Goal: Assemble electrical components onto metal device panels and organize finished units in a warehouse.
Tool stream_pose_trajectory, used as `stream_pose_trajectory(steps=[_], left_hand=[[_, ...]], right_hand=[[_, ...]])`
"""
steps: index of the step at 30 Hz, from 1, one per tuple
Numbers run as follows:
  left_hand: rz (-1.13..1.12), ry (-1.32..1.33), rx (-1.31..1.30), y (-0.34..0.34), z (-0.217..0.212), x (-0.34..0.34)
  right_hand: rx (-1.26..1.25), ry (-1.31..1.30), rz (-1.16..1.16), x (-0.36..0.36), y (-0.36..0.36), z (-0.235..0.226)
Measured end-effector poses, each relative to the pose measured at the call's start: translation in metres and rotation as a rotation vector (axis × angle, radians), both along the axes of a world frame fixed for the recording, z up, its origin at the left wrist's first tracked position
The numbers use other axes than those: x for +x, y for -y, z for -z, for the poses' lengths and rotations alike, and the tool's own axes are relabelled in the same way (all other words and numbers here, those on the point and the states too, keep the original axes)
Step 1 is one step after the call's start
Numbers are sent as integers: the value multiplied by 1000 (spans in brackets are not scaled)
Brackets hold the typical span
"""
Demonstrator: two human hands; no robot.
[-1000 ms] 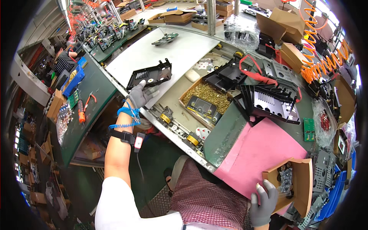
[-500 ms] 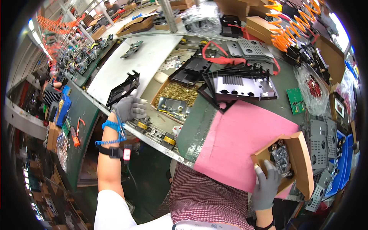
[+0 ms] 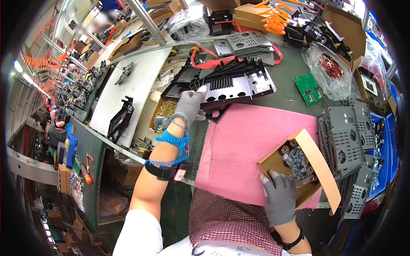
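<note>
My left hand (image 3: 190,104), in a grey glove with a blue coiled strap on the wrist, reaches forward and rests on the near edge of a stack of perforated metal plates (image 3: 239,83) beyond the pink mat (image 3: 247,145). I cannot tell whether its fingers grip a plate. My right hand (image 3: 279,198), also grey-gloved, grips the near corner of an open cardboard box (image 3: 318,164) holding small metal parts in a bag (image 3: 294,160), at the mat's right edge.
A small box of brass screws (image 3: 164,111) sits left of my left hand. A black bracket (image 3: 121,117) lies on a white board. Grey metal chassis parts (image 3: 346,136) stack at the right, a green circuit board (image 3: 311,87) and bagged parts (image 3: 331,68) beyond.
My left hand left the black bracket on the white board and moved right to the metal plates. My right hand stayed on the cardboard box.
</note>
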State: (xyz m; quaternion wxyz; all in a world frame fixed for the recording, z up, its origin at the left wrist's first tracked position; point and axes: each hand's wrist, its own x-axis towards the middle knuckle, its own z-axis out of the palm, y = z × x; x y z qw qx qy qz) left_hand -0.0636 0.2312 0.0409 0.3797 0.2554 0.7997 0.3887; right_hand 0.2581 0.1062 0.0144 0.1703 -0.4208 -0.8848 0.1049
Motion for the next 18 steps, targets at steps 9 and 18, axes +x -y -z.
stream_pose_trajectory(steps=[9,18], left_hand=[[294,-1155,502,30,-26,29],[726,-1358,339,1,12,30]], right_hand=[[28,-9,-5,0,-2,5],[54,12,-10,0,0,6]])
